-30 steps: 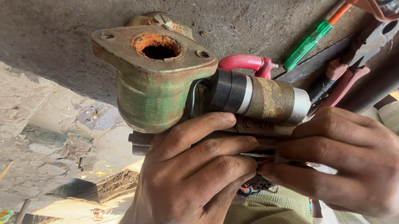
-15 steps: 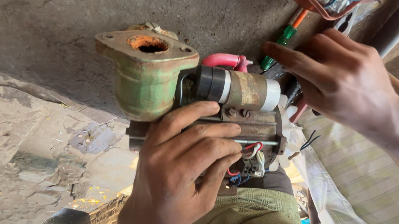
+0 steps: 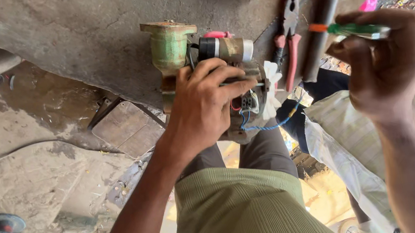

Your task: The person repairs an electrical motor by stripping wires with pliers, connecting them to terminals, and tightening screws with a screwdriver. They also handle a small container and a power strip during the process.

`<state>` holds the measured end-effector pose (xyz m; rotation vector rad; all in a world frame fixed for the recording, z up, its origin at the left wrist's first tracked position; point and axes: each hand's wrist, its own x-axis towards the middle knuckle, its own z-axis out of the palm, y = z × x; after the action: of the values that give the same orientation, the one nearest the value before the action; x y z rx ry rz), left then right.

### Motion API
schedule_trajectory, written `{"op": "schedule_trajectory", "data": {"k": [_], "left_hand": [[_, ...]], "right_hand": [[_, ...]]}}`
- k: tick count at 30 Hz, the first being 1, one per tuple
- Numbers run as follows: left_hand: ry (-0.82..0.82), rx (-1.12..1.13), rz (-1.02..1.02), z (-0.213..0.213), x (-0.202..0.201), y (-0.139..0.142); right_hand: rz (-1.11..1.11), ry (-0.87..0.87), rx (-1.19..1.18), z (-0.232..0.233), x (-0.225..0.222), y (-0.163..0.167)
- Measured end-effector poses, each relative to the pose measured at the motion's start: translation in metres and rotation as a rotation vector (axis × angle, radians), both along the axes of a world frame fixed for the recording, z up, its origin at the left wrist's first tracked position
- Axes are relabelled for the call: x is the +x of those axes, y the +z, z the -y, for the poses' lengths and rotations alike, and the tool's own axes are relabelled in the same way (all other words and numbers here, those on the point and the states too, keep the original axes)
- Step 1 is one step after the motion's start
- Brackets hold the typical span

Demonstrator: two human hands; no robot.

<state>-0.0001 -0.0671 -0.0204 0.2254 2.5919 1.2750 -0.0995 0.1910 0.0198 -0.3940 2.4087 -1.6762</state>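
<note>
Currently left hand [image 3: 206,108] clamped over green-and-grey metal motor unit with flanged end [image 3: 191,57], pinning it on grey concrete slab [image 3: 90,29]. Right hand [image 3: 385,59] closed round green-handled screwdriver with orange tip [image 3: 354,29], raised well apart from unit. Red-handled pliers [image 3: 289,45] lie just beside unit. Progress, judged: blue and red wires [image 3: 263,124] hang loose at open end; tool not yet applied, work on unit apparently unfinished.

The left hand [image 3: 205,105] clamps down with spread fingers (forearm extended), while the right hand [image 3: 388,59] is raised, fingers curled.
</note>
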Motion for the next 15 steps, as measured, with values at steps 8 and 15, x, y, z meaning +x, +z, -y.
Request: {"op": "schedule_trajectory", "data": {"k": [8, 15], "left_hand": [[0.054, 0.085, -0.022, 0.006, 0.013, 0.006], [0.095, 0.111, -0.028, 0.009, 0.021, 0.002]], "right_hand": [[0.13, -0.127, -0.06, 0.043, 0.104, 0.061], [0.09, -0.13, 0.162, 0.075, 0.123, 0.066]]}}
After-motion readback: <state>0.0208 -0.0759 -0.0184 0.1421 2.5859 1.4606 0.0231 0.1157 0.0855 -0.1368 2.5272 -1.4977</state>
